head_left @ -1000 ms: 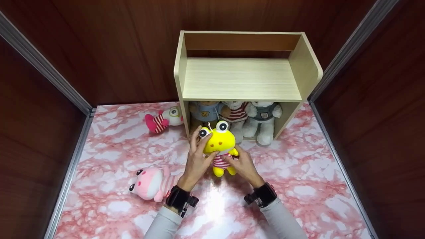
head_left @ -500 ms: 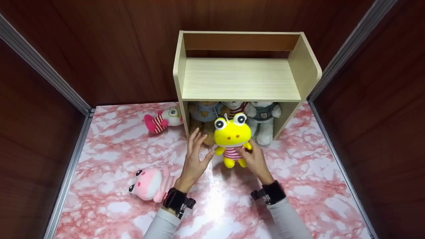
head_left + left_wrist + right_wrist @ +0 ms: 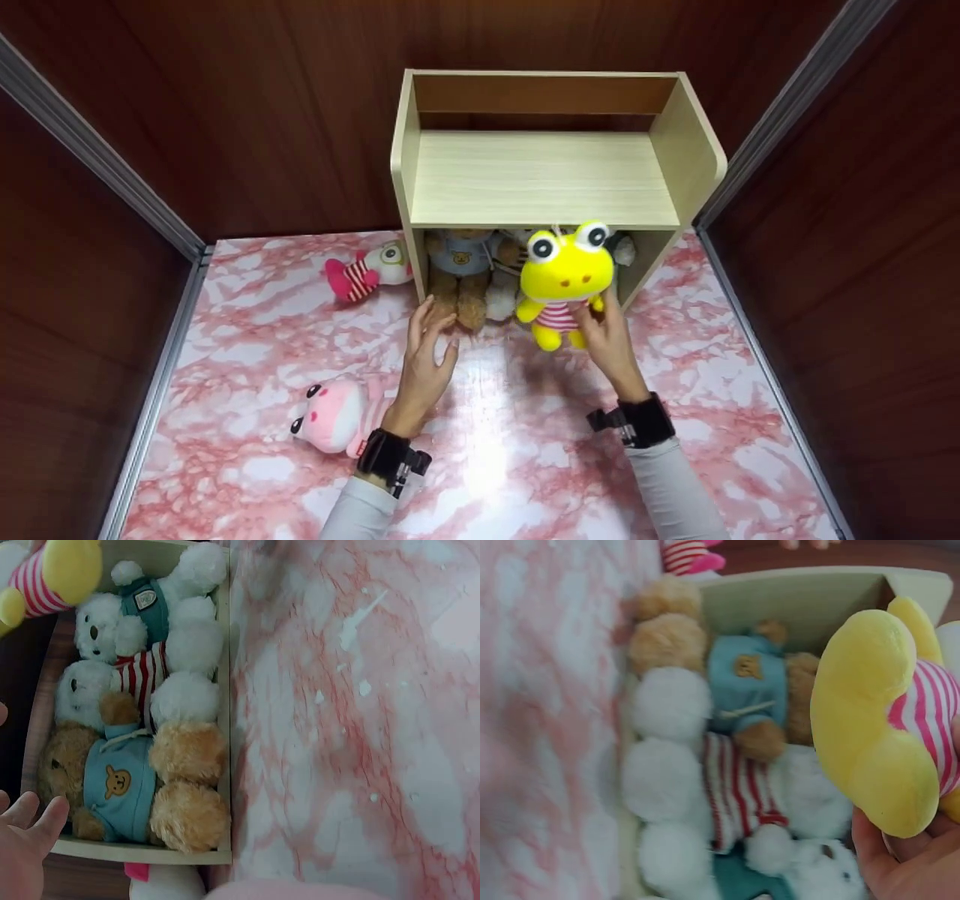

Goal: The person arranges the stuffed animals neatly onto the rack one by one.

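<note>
A yellow frog plush (image 3: 568, 277) in a pink-striped shirt is held up in front of the shelf's lower compartment. My right hand (image 3: 609, 337) grips it by the body, thumb over the striped shirt. To the left, my left hand (image 3: 427, 360) hovers with spread fingers, holding nothing, near the shelf's lower left corner. Inside the lower compartment sit a brown teddy bear (image 3: 124, 780) in a blue hoodie, a white plush (image 3: 142, 679) in a red-striped shirt and a white plush (image 3: 146, 607) in a green top. In the head view the frog plush covers much of the white ones.
The pale wooden shelf (image 3: 540, 176) stands against the back wall. Left of it lies a pink and white plush (image 3: 367, 271) with a striped body. A pink plush (image 3: 337, 416) lies near my left wrist on the marbled pink surface (image 3: 255, 322). Dark panels enclose the sides.
Both hands held the frog plush at first. My left hand let go and moved left, while my right hand carried the plush right and up toward the shelf's front.
</note>
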Demonstrator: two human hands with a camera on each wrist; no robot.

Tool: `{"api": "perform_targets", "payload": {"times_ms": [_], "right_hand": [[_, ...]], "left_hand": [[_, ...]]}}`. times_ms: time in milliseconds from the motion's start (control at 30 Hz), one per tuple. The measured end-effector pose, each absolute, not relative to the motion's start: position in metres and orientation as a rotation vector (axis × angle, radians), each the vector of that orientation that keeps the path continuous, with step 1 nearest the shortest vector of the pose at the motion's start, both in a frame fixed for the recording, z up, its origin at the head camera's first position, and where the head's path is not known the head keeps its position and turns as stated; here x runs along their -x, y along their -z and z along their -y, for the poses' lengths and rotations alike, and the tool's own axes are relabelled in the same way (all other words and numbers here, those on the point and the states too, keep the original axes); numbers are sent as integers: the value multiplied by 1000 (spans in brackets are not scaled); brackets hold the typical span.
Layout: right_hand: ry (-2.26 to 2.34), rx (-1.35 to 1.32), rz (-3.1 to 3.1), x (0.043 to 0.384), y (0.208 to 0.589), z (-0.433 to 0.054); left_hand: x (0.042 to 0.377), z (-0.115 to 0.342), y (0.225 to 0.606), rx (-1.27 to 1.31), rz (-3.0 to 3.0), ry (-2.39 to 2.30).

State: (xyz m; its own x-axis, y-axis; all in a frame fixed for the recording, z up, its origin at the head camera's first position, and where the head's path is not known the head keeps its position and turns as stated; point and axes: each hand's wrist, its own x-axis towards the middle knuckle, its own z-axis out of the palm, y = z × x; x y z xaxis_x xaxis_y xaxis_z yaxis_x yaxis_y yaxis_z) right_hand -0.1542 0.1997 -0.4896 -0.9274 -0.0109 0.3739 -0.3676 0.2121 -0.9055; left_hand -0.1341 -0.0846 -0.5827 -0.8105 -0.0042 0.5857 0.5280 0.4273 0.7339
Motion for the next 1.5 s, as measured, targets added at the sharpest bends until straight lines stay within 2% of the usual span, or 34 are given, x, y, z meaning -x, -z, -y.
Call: {"api": "perform_targets", "payload": {"times_ms": [200,733,1100,1500], "right_hand": [[-1750,-385,2124,172,487,-216],[-1761,-325,2010,189,429,-226],[-1748,-201,1920,234,387,-235],[-1739,-61,1967,281,367,-249]], "left_hand": [[134,91,586,426,2167,1365],[134,99,593,408,2154,1386],[134,103,596,416,2146,1379],[130,106,599,389,2158,1391]]}}
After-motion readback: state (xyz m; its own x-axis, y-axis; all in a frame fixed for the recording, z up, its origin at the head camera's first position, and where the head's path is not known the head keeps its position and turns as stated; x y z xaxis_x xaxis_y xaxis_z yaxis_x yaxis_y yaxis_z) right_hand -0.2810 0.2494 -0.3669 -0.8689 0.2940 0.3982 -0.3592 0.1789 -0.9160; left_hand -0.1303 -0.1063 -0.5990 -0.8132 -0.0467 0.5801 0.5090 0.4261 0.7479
